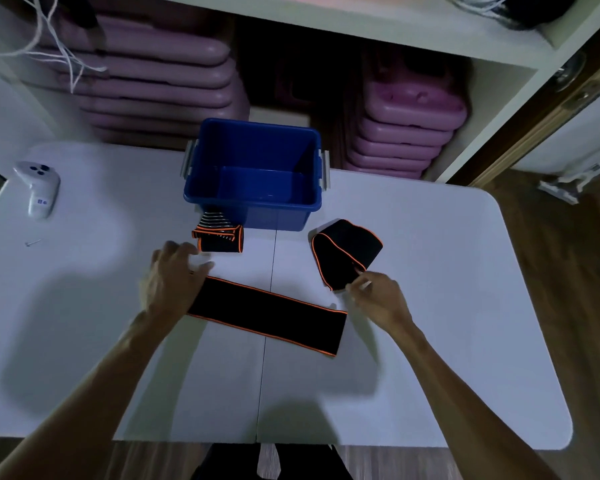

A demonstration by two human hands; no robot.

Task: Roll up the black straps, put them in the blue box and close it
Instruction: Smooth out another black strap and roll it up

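An open blue box (253,199) stands at the far middle of the white table (430,323), with nothing inside and no lid in view. A flat black strap with orange edging (271,315) lies across the table's middle. My left hand (174,282) rests over its left end, fingers spread. A loosely folded black strap (343,251) lies to the right of the box; my right hand (378,297) touches its near corner with fingertips pinched together. A small folded black strap with striped end (219,235) lies against the box's front left.
A white handheld controller (39,188) lies at the table's far left, with a small screw (32,243) nearer. Behind the table, shelves hold stacked purple cases (406,133). White cords (59,46) hang at upper left. Wooden floor lies to the right.
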